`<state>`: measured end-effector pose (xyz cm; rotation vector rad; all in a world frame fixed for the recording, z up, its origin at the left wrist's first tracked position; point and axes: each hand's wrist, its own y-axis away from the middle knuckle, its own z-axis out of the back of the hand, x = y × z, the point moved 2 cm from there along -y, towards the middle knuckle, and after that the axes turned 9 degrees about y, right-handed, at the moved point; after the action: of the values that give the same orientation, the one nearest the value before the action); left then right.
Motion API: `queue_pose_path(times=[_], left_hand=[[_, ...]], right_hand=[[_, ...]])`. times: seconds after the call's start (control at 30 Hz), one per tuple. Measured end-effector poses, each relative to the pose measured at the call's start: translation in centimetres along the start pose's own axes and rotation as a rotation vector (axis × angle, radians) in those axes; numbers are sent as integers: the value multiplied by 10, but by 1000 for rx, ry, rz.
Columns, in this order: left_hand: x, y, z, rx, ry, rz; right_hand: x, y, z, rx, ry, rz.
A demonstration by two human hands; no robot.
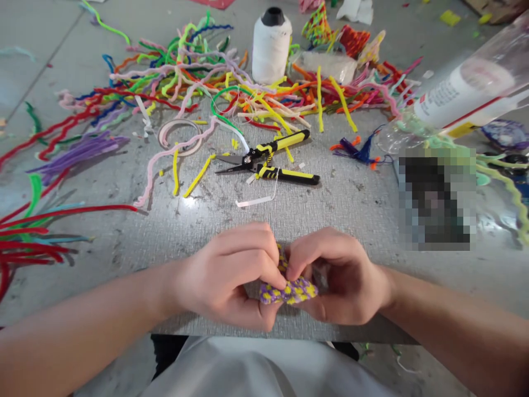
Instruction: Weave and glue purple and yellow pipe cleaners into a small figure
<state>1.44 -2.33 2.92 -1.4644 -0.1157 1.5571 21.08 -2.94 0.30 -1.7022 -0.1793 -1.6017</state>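
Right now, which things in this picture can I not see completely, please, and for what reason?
All in the head view:
Purple-and-yellow piece: partly covered by the left hand and right hand.
Pixelated patch: mosaic blocks hide what is there.
Plastic bottle: cut off by the right edge; small print on its label too blurred.
Red strands: cut off by the left edge.
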Motion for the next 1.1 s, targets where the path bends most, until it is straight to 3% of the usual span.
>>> queue_pose_path(times=[0.53,1.1], left_hand=[[-4,2,1,17,-16,-75],[-4,3,1,13,-17,-41]], right_hand=[[6,-1,4,101,-55,-53],[3,3,6,98,-85,-75]])
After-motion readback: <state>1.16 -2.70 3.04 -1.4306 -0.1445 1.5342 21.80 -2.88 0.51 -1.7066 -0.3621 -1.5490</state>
